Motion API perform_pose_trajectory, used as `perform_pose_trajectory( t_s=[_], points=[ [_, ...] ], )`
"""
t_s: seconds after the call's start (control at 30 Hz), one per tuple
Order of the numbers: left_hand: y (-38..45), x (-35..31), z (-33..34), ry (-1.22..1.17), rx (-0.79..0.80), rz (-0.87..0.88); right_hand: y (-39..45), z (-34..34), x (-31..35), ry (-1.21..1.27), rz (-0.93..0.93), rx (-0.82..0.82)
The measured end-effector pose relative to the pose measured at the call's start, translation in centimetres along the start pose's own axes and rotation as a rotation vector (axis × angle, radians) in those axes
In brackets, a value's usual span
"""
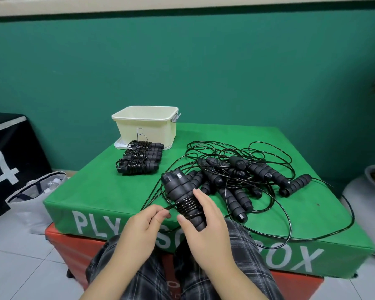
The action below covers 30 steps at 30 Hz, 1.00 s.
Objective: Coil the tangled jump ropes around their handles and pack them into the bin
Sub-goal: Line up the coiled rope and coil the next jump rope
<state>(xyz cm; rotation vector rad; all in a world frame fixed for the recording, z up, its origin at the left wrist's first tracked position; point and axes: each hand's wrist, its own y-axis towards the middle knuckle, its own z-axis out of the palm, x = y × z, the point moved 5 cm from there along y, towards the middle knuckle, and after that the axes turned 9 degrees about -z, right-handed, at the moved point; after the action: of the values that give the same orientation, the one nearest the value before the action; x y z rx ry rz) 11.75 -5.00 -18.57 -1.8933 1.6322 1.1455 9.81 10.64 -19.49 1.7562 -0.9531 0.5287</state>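
My right hand (206, 226) grips a pair of black foam jump-rope handles (178, 187) held together, with several turns of black cord wound round their middle. My left hand (142, 224) pinches the loose cord (169, 207) just left of the coil. A tangled pile of jump ropes (247, 169) with several handles lies on the green plyo box (91, 191) to the right. Three coiled ropes (141, 158) lie side by side in front of the cream bin (145, 124), which is marked "B" and stands at the box's far left corner.
The green box sits on a red box (59, 241). A black box with a white "4" (4, 165) and a white bag (33, 191) stand on the floor to the left. A white object (368, 191) stands at the right. Loose cord hangs over the box's right front edge.
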Motion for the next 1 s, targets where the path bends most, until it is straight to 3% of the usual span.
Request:
perform_pose_trajectory(
  t_s=[0.1,0.23,0.37,0.43,0.53,0.63,0.77,1.0],
  points=[
    [0.2,0.4,0.3,-0.11,-0.009,-0.035,-0.1,0.0,0.4,0.138,-0.002,-0.008],
    [0.6,0.3,1.3,-0.428,0.077,-0.103,-0.1,-0.1,0.4,0.328,0.027,0.002],
    [0.6,-0.8,1.8,-0.479,0.218,-0.097,0.0,-0.4,0.6,0.377,0.016,0.038],
    [0.5,-0.9,1.4,-0.465,0.212,-0.098,0.0,-0.2,0.4,0.39,0.034,0.074],
    [0.5,-0.5,0.4,-0.372,0.059,-0.048,0.2,0.1,0.6,0.347,0.011,0.1],
    [0.4,-0.5,-0.3,-0.197,-0.07,-0.034,0.4,-0.3,0.5,0.321,-0.039,-0.029],
    [-0.2,-1.6,-0.5,-0.031,-0.117,0.067,0.6,-0.8,0.5,0.229,-0.074,-0.121],
    [-0.6,-3.1,-1.0,0.072,-0.112,0.228,0.5,0.5,0.1,-0.029,0.032,0.1]
  ],
)
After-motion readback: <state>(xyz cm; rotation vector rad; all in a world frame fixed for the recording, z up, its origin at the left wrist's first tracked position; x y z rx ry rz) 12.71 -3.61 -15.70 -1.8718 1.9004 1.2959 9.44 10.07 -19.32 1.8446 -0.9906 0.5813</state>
